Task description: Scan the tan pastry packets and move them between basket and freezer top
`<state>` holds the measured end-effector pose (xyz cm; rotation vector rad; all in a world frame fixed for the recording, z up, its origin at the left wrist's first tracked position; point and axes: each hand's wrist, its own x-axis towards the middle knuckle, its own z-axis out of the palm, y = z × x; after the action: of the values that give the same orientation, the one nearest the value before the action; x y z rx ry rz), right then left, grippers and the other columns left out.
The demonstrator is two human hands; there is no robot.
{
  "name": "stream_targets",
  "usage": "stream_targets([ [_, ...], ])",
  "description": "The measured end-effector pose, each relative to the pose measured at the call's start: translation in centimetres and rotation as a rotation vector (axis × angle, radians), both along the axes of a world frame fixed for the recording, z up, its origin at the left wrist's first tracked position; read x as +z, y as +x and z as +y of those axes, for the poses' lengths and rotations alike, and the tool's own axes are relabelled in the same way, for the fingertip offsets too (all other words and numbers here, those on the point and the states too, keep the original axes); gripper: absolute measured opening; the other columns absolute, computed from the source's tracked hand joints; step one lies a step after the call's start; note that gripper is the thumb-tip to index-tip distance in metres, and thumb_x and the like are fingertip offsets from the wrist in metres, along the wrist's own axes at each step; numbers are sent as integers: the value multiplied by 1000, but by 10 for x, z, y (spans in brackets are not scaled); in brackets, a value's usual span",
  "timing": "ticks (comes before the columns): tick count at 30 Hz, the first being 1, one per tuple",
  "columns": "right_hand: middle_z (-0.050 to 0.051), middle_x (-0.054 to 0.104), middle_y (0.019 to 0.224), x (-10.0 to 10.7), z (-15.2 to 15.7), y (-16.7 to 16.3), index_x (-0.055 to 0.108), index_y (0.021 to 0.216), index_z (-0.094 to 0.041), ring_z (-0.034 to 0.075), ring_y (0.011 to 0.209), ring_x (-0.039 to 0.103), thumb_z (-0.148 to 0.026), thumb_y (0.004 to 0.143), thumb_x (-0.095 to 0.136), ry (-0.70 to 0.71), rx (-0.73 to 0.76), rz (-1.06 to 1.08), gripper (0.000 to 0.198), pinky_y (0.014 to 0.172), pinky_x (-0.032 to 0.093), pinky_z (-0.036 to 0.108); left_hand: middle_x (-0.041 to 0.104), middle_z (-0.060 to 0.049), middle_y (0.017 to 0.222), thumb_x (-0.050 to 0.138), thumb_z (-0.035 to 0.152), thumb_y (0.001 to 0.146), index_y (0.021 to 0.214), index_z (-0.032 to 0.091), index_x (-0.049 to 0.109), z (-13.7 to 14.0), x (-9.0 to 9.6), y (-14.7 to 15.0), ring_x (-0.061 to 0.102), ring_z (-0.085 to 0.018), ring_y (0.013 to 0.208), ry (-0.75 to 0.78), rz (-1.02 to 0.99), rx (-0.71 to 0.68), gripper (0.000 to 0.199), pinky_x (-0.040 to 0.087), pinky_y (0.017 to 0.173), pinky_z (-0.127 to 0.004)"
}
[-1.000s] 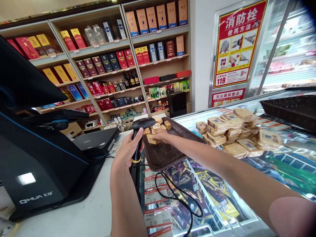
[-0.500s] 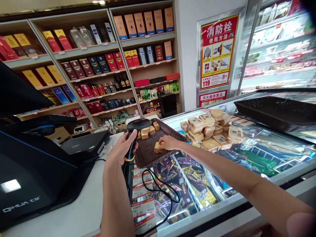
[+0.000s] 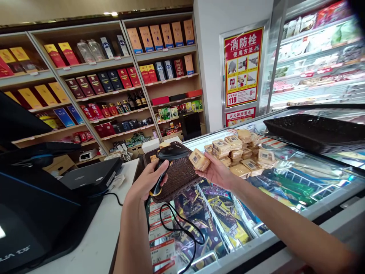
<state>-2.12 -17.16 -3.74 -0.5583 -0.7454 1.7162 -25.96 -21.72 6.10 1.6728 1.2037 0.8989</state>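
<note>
My left hand point(image 3: 148, 177) is wrapped round the grip of a black barcode scanner point(image 3: 173, 151), its head over a brown woven basket point(image 3: 179, 179). Between the fingers of my right hand point(image 3: 216, 173) is a wrapped snack pack point(image 3: 199, 159), a barcode label facing up towards me. It is held above the basket's right edge, apart from the scanner. Small yellowish packs point(image 3: 154, 157) show at the far left of the basket, partly hidden behind the scanner. Just past my right hand, a pile of similar wrapped packs point(image 3: 234, 143) rests on the freezer's glass top.
The scanner's black cable point(image 3: 182, 229) loops over the glass freezer point(image 3: 222, 247), which holds packaged ice creams. A second dark basket point(image 3: 316, 133) lies at the right. On the left counter point(image 3: 94, 232) stand a black checkout terminal point(image 3: 34, 205) and a flat black box point(image 3: 91, 169).
My right hand has lifted the snack pack out of the basket and turned its label up. The scanner in my left hand has shifted right, nearer the pack.
</note>
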Motion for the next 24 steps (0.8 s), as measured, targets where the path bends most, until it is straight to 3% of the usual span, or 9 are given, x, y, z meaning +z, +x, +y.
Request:
stream_targets([
  [7,8,72,111,-18,-10,23,62,115,-22,18,91,70,-46,100,44,-86,-82,58,34,81,59,31,49,5,59,63,63,83,92,21,59,-7,1,15,43,-10,50,-17,94,-153,43,29,46,-20],
  [13,7,71,111,-19,-14,22,60,118,-23,19,90,69,-46,90,60,7,-108,7,36,79,58,33,49,5,56,61,64,84,94,21,59,-4,0,21,43,-10,49,-41,131,-150,44,28,46,-21],
  [16,5,70,109,-15,-19,29,58,117,-24,20,91,67,-43,76,75,158,-246,-264,49,76,56,32,51,4,56,61,66,83,93,21,58,-1,-1,19,43,-10,49,-62,139,-125,46,28,45,-21],
  [19,6,67,119,-3,-24,55,57,122,-23,23,102,64,-37,64,84,379,-385,-727,65,86,53,34,51,4,55,61,67,83,90,21,56,1,-2,14,41,-10,48,-53,140,-116,47,27,44,-20],
  [22,7,67,119,7,-25,99,62,120,-22,25,105,63,-33,63,82,608,-346,-1222,62,94,48,38,50,4,53,60,69,82,87,21,53,2,-1,7,39,-10,47,-47,131,-91,49,26,44,-19],
  [24,8,66,120,4,-22,130,64,119,-22,27,108,61,-32,64,79,664,-338,-1438,57,96,46,39,50,4,52,61,70,81,81,21,51,1,1,3,39,-9,47,-49,124,-52,50,27,44,-18],
])
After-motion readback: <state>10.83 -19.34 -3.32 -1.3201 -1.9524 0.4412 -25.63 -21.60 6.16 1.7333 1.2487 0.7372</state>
